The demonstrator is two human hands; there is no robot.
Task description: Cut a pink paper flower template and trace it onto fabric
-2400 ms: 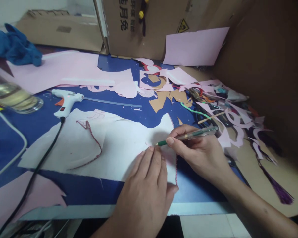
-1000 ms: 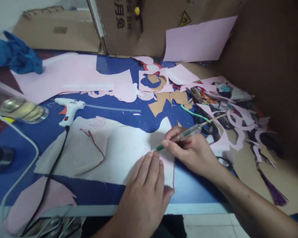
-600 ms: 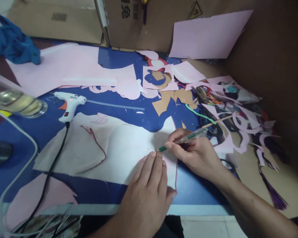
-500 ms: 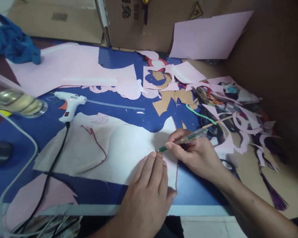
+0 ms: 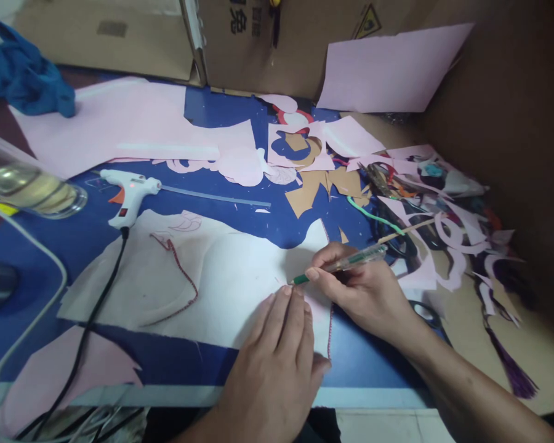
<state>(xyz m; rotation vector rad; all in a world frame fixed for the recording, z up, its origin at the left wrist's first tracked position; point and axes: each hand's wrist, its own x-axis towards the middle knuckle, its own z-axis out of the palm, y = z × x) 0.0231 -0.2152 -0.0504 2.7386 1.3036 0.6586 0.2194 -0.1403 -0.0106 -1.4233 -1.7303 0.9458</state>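
A piece of white cloth [image 5: 233, 280] with red stitching along its right edge lies across the blue table. My left hand [image 5: 274, 351] rests flat on it, fingers stretched out. In my right hand [image 5: 362, 286] is a pen [image 5: 351, 261] with a green grip and a clear barrel. Its tip meets the cloth just beyond my left fingertips, by a short faint mark. Farther left, the cloth bears a red stitched line [image 5: 181, 271] and a drawn curved outline [image 5: 185, 221].
A white glue gun [image 5: 132, 191] with a clear stick lies behind the cloth, its black cord crossing the cloth's left part. Pink paper sheets [image 5: 138, 120] are at the back. Scraps and a purple tassel [image 5: 512, 366] lie right; a glass jar [image 5: 37, 191] is left.
The pen tip has shifted slightly left and toward me, with its grip kept. My left hand stays pressed on the cloth. The whole view has tilted a little.
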